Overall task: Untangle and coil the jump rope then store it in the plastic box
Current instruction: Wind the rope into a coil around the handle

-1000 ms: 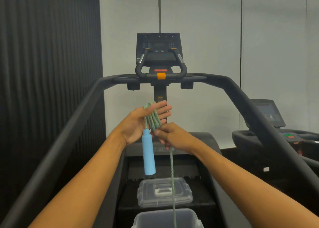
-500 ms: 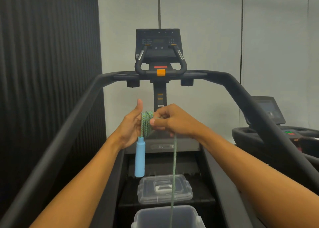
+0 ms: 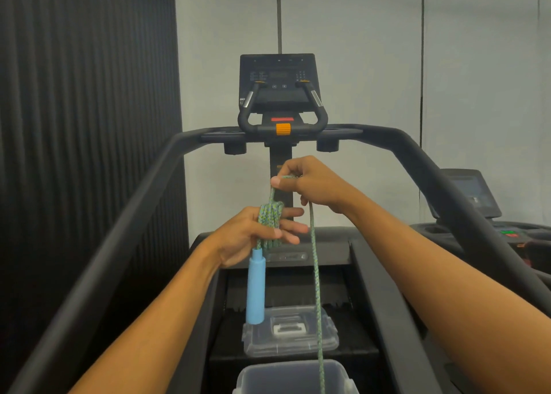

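A green braided jump rope (image 3: 313, 262) is wound in several loops around my left hand (image 3: 247, 235), whose fingers close over the coil (image 3: 269, 217). Its blue handle (image 3: 255, 289) hangs straight down below that hand. My right hand (image 3: 310, 185) is above and to the right, pinching the rope between thumb and fingers. From there one strand runs down to the coil and the free length drops into the clear plastic box (image 3: 247, 375) at the bottom edge. The box's clear lid (image 3: 290, 331) lies flat just beyond it.
I stand on a black treadmill with its handrails (image 3: 447, 191) on both sides and its console (image 3: 278, 80) ahead. A dark ribbed wall is on the left. A second treadmill (image 3: 477, 197) stands at the right.
My right hand has lifted up and right, drawing the rope above the coil. My left hand has turned and dropped a little, with its fingers now across the loops.
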Available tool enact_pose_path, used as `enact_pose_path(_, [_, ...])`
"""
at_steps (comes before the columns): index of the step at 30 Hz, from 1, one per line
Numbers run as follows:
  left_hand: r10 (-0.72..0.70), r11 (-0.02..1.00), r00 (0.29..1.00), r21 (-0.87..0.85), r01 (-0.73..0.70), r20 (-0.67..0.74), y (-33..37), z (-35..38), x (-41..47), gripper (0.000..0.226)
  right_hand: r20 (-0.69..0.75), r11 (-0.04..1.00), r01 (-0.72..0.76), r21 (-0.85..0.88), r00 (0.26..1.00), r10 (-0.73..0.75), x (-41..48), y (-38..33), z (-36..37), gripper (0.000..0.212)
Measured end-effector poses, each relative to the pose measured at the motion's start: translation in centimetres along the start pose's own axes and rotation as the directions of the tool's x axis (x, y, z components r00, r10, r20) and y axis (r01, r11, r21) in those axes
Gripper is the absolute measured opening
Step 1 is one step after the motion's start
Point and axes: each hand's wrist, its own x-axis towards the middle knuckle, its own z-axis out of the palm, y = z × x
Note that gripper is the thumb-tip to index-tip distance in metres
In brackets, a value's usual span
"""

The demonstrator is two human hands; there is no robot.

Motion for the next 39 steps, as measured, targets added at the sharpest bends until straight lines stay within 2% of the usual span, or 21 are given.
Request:
enact_pose_path(3, [0.011, 0.997, 1.000, -0.074, -0.010, 0.005, 0.4, 0.6, 0.1, 0.052, 0.010, 0.999, -0.024, 0.043, 1.000, 0.023, 0.0, 0.7, 0.4, 0.031])
enact_pose_path(6, [0.042, 0.995, 0.999, -0.089, -0.044, -0.019, 0.9, 0.8, 0.3, 0.054, 0.049, 0.994, -0.046, 0.100, 0.998, 0.041, -0.4, 1.6, 1.0, 0.033])
enact_pose_path(9, [0.061, 0.994, 0.998, -0.092, -0.063, -0.026, 1.5, 1.0, 0.2, 0.053, 0.105, 0.968, -0.071, 0.242, 0.993, 0.046, -1.0, 2.6, 1.3, 0.045])
enact_pose_path(11, [0.085, 0.991, 0.996, -0.098, -0.087, -0.022, 1.9, 1.0, 0.2, 0.049, 0.123, 0.955, -0.085, 0.283, 0.991, 0.052, -1.4, 3.3, 1.6, 0.043])
enact_pose_path(14, [0.118, 0.983, 0.993, -0.141, -0.121, -0.026, 2.5, 1.2, 0.5, 0.049, 0.133, 0.954, -0.080, 0.288, 0.990, 0.043, -2.3, 3.9, 2.6, 0.030])
enact_pose_path(17, [0.111, 0.968, 0.992, -0.222, -0.120, -0.052, 2.9, 1.3, 0.6, 0.056, 0.141, 0.954, -0.111, 0.280, 0.987, 0.074, -3.3, 4.2, 3.6, 0.037])
enact_pose_path(19, [0.107, 0.953, 0.992, -0.278, -0.120, -0.062, 3.1, 1.1, 0.7, 0.057, 0.176, 0.948, -0.147, 0.283, 0.979, 0.099, -3.9, 4.6, 4.2, 0.027])
enact_pose_path(21, [0.105, 0.945, 0.991, -0.301, -0.125, -0.084, 3.4, 0.8, 0.8, 0.058, 0.225, 0.949, -0.166, 0.270, 0.969, 0.105, -4.6, 5.1, 4.5, 0.031])
enact_pose_path(23, [0.092, 0.948, 0.986, -0.289, -0.129, -0.137, 3.5, 0.4, 1.0, 0.060, 0.273, 0.960, -0.173, 0.221, 0.956, 0.110, -5.1, 5.3, 4.8, 0.036])
enact_pose_path(28, [0.080, 0.974, 0.965, -0.188, -0.129, -0.248, 3.0, -0.1, 1.1, 0.060, 0.348, 0.988, -0.110, 0.109, 0.935, 0.065, -5.7, 4.7, 5.1, 0.031])
enact_pose_path(33, [0.025, 0.985, 0.969, -0.162, -0.067, -0.247, 2.0, -0.6, 0.8, 0.058, 0.322, 0.992, -0.036, 0.123, 0.947, -0.005, -5.6, 2.3, 3.6, 0.031])
enact_pose_path(37, [-0.001, 0.999, 0.952, -0.048, -0.015, -0.307, 1.1, -0.6, 0.3, 0.043, 0.299, 0.989, 0.032, 0.148, 0.951, -0.075, -5.1, 0.0, 1.8, 0.030])
enact_pose_path(39, [-0.010, 1.000, 0.957, -0.017, 0.005, -0.291, 0.8, -0.4, 0.0, 0.043, 0.288, 0.984, 0.043, 0.173, 0.953, -0.092, -4.7, -0.9, 1.1, 0.030])
